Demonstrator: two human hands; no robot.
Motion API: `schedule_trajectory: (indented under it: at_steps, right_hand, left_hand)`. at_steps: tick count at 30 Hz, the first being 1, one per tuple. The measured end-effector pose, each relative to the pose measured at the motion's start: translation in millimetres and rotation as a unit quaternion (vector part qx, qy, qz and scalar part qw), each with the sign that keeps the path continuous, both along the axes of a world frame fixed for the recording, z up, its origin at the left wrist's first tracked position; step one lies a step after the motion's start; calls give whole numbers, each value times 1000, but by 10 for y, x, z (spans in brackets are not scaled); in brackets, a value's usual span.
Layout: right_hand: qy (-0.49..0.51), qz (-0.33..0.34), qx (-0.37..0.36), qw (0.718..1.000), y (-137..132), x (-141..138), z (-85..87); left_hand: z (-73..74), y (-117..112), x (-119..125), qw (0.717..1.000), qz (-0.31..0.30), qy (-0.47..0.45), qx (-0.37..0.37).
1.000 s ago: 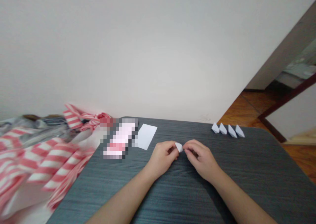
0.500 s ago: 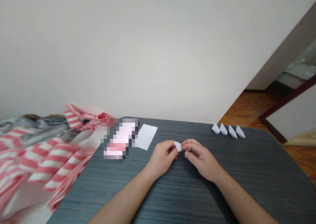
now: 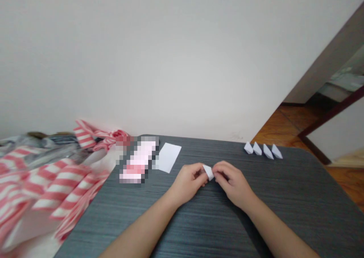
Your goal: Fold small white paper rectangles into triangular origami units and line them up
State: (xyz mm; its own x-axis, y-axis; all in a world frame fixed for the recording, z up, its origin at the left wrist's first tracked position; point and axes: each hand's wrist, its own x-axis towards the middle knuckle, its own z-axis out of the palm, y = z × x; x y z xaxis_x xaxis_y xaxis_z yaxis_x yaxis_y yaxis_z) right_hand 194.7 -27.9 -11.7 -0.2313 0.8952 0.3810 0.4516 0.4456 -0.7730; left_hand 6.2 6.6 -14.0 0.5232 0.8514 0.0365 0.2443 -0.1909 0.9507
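A small folded white paper piece (image 3: 208, 172) is pinched between my left hand (image 3: 189, 182) and my right hand (image 3: 231, 182), just above the dark grey table (image 3: 284, 205). Both hands have their fingers curled in, with thumbs and fingertips pressed on the paper. Most of the piece is hidden by my fingers. A flat white paper rectangle (image 3: 170, 157) lies on the table just beyond my left hand.
Several folded white paper pieces (image 3: 263, 150) stand in a row at the table's far right. A pixelated pink object (image 3: 138, 160) lies left of the rectangle. Red-and-white striped cloth (image 3: 45, 182) is heaped off the table's left edge. A white wall rises behind the table.
Both hands have shifted slightly downward and closed tighter around the paper piece, which has turned a little between the fingertips. Nothing else has moved.
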Motion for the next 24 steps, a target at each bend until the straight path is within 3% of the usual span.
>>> schedule_trajectory:
  at_steps: [24]
  right_hand:
    - [-43, -13, 18, 999, -4, 21, -11]
  left_hand:
    - [32, -23, 1, 998, -4, 41, 44]
